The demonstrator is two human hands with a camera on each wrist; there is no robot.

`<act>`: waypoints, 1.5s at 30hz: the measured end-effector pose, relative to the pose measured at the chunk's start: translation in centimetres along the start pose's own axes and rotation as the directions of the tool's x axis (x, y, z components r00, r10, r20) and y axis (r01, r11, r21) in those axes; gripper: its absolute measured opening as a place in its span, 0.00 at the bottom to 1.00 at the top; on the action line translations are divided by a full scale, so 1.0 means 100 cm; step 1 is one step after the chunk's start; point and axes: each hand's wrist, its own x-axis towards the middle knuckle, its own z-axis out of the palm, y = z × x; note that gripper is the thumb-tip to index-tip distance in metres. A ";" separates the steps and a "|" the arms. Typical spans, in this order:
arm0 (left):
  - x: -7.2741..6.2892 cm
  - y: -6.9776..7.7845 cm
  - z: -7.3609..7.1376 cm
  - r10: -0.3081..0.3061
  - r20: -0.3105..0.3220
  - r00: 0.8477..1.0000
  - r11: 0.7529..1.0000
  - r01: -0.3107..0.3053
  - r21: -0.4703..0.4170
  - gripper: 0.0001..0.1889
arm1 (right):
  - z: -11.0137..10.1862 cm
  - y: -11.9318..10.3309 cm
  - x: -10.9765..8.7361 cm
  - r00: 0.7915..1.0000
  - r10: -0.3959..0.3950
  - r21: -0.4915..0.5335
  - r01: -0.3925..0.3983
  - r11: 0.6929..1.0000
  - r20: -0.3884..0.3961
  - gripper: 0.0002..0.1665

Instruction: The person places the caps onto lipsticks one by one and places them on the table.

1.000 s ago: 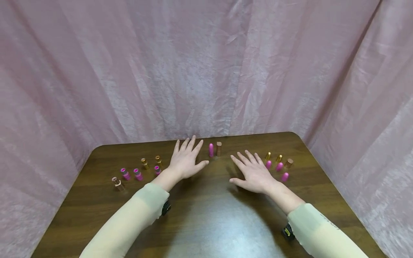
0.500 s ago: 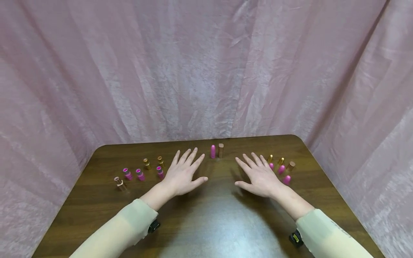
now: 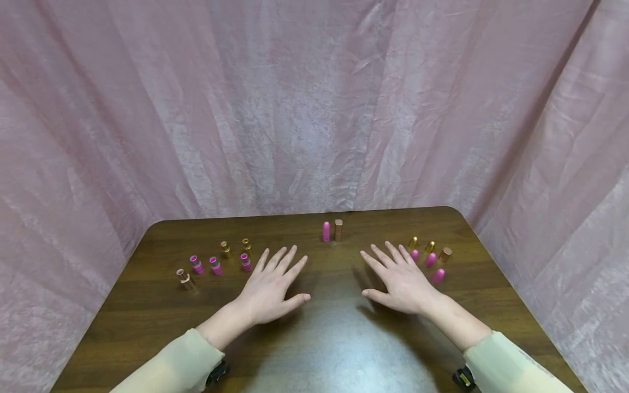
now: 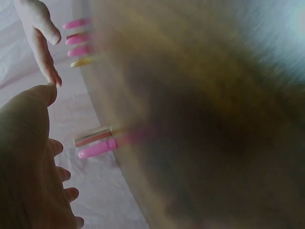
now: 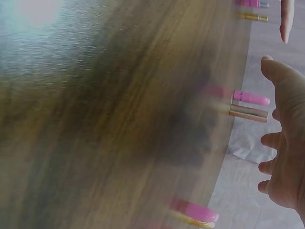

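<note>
My left hand (image 3: 267, 290) hovers over the table, palm down, fingers straight and spread, holding nothing. Its fingertips are close to a pink lipstick base (image 3: 246, 262) without a cap. Palm down too, my right hand (image 3: 404, 285) has its fingers spread and nothing in it; beside it are pink caps (image 3: 431, 259), gold caps (image 3: 429, 247) and a rose-gold cap (image 3: 445, 254). Between and beyond both hands, a capped pink lipstick (image 3: 326, 232) stands upright next to a capped rose-gold lipstick (image 3: 338, 230). Both also show in the left wrist view, the pink lipstick (image 4: 97, 148) beside the rose-gold one.
On the left of the wooden table (image 3: 314, 349) stand more uncapped bases: pink ones (image 3: 215, 266), gold ones (image 3: 225, 249) and a rose-gold one (image 3: 185, 279). A pink velvet curtain (image 3: 295, 109) hangs behind the table's back edge and along its sides.
Both hands have drawn back toward the person from the far part of the table, the left one farther. The lipsticks and caps keep their places; the head view has shifted slightly.
</note>
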 end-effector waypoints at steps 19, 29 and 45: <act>0.013 0.088 0.010 0.264 0.090 0.960 0.964 -0.264 -0.010 0.45 | -0.017 0.064 -0.064 0.970 0.205 0.041 -0.202 0.979 -0.127 0.40; 0.045 0.133 0.012 0.330 0.123 0.936 0.942 -0.335 0.021 0.45 | -0.034 0.096 -0.083 0.936 0.350 0.068 -0.346 0.936 -0.040 0.25; 0.094 0.167 0.035 0.324 0.200 0.925 0.941 -0.337 0.034 0.44 | -0.026 0.102 -0.072 0.935 0.355 0.050 -0.355 0.933 0.014 0.16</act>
